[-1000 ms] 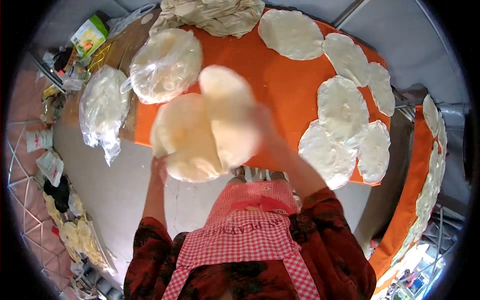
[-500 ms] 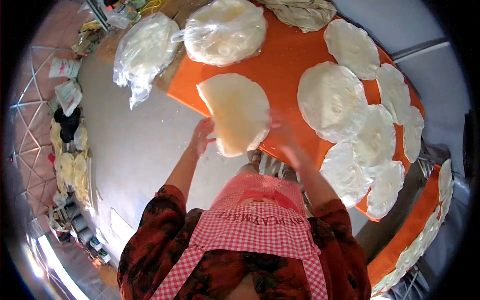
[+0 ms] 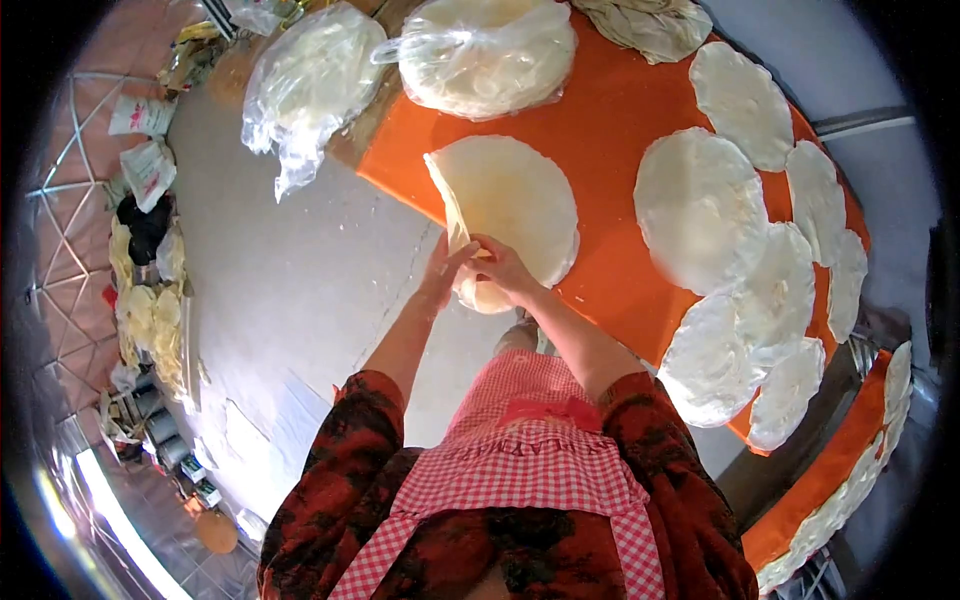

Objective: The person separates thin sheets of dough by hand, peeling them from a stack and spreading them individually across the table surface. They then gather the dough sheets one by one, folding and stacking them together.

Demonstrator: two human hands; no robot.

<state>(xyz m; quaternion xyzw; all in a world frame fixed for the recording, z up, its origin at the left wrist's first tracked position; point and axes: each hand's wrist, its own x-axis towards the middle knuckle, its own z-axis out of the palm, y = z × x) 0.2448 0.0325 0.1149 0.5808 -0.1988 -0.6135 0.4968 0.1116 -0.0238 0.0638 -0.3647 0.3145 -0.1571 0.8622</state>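
Note:
A thin, pale round dough sheet (image 3: 520, 205) lies at the near left corner of the orange table (image 3: 600, 90), its near edge hanging past the tabletop. Its left edge stands up in a narrow fold. My left hand (image 3: 446, 268) is closed on this raised edge from the left, fingers around it. Close beside it, almost touching, my right hand (image 3: 503, 266) pinches the near part of the same edge. The fingertips partly hide the dough between them.
Several similar dough sheets (image 3: 700, 210) overlap on the right side of the table. Two clear plastic bags of stacked sheets, a left bag (image 3: 310, 75) and a right bag (image 3: 485, 60), stand at the back. A crumpled cloth (image 3: 650, 25) lies behind. Another orange surface (image 3: 815, 490) holds more sheets.
My right hand has come left from the sheet's right edge to meet my left hand. The sheet's left edge is now raised and folded. The view has shifted slightly.

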